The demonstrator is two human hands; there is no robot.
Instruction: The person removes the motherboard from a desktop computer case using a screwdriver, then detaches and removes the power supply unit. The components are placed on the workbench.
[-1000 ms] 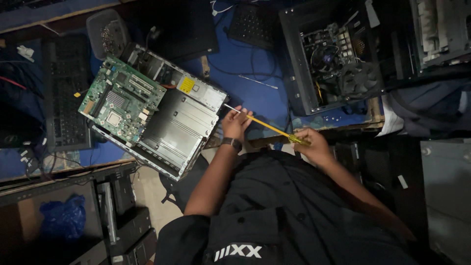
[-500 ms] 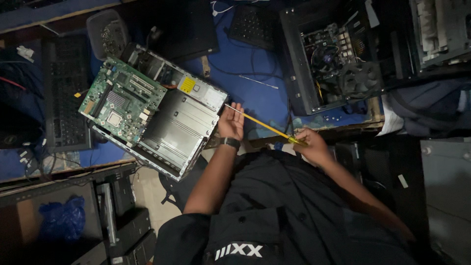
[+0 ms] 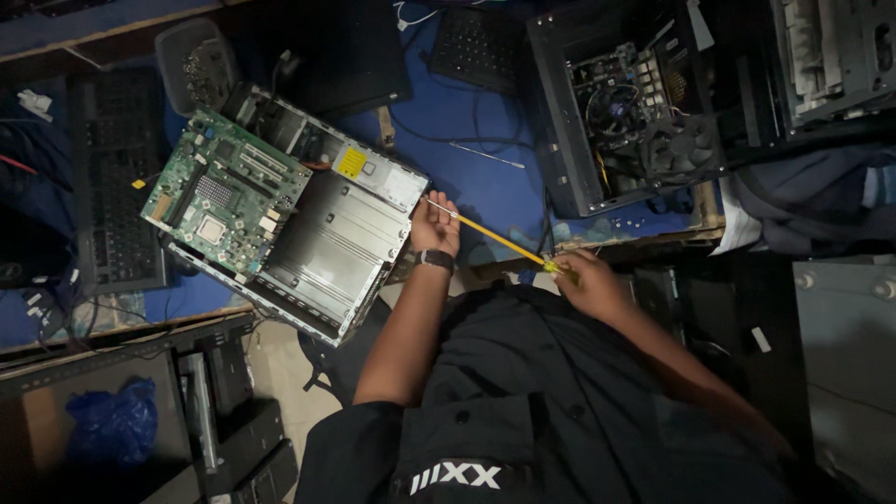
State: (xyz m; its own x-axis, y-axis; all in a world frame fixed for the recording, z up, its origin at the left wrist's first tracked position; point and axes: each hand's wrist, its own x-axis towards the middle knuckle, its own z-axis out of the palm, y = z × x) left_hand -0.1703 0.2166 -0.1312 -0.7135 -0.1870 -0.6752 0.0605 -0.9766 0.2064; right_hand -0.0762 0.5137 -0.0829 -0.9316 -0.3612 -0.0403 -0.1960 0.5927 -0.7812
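The right hand had its fingers closed round the handle end of a long yellow screwdriver, which ran up and to the left across the blue work mat. The left hand steadied the shaft near its tip, fingers curled lightly about it; a dark wristwatch sat on that wrist. The tip met the right-hand edge of an open desktop computer chassis, lying flat and skewed on the bench. Inside the chassis, a green motherboard occupied the left portion, tilted off the metal tray, with bare grey sheet metal beside it. A black keyboard lay just left of the chassis. A second keyboard lay at the top of the mat. To the right stood another open computer case with its cooling fan exposed. A thin loose metal rod lay on the mat between the two cases.
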